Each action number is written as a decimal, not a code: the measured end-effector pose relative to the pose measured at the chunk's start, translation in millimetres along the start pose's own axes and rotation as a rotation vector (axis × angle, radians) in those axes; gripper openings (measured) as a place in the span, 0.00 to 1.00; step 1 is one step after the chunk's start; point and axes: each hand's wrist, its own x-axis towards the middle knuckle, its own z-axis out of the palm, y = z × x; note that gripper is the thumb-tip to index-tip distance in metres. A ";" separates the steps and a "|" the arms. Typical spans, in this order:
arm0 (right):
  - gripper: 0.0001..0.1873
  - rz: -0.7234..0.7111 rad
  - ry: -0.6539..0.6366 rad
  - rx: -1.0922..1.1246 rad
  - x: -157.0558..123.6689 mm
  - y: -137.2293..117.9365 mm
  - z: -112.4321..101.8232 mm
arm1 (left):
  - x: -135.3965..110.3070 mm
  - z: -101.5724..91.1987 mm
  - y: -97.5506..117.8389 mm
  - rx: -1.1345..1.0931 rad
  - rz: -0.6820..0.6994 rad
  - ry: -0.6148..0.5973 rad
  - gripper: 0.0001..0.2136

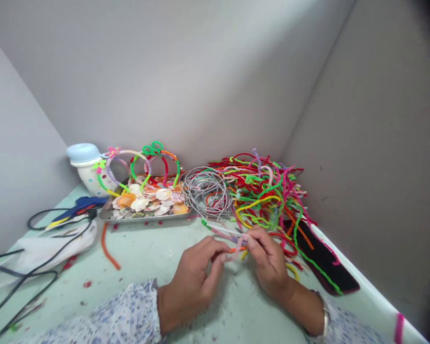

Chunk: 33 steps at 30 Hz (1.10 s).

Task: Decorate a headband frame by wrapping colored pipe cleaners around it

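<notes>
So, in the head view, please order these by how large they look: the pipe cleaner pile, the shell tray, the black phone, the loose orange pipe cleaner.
1. pipe cleaner pile
2. shell tray
3. black phone, nearer the camera, so its rank against the tray is unsure
4. orange pipe cleaner

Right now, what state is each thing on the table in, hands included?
Left hand: fingers pinched on the pipe cleaner.
Right hand: pinched on the same pipe cleaner.
Pipe cleaner: held between both hands, above the table.
Pipe cleaner pile: loose, tangled.
Metal tray: filled with shells.
Wrapped headbands: standing upright in the tray.
Glue gun: lying flat, unheld.
Orange pipe cleaner: lying loose.
</notes>
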 end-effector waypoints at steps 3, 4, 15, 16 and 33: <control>0.07 -0.085 -0.073 -0.065 -0.4 -2.8 -0.6 | 6.0 1.1 -2.2 -0.102 -0.127 0.004 0.09; 0.06 -0.117 -0.093 -0.080 -0.2 -3.5 -0.5 | 7.4 2.0 -3.4 -0.161 -0.174 -0.004 0.10; 0.03 -0.214 -0.258 -0.175 -0.6 -4.2 1.2 | 9.8 11.4 -13.4 -0.775 -0.559 -0.022 0.12; 0.03 -0.215 -0.267 -0.171 -0.4 -4.5 1.1 | 9.7 11.4 -13.7 -0.783 -0.561 -0.041 0.12; 0.04 -0.239 -0.280 -0.104 -2.0 -4.9 3.5 | 6.6 14.0 -16.5 -0.767 -0.478 -0.180 0.12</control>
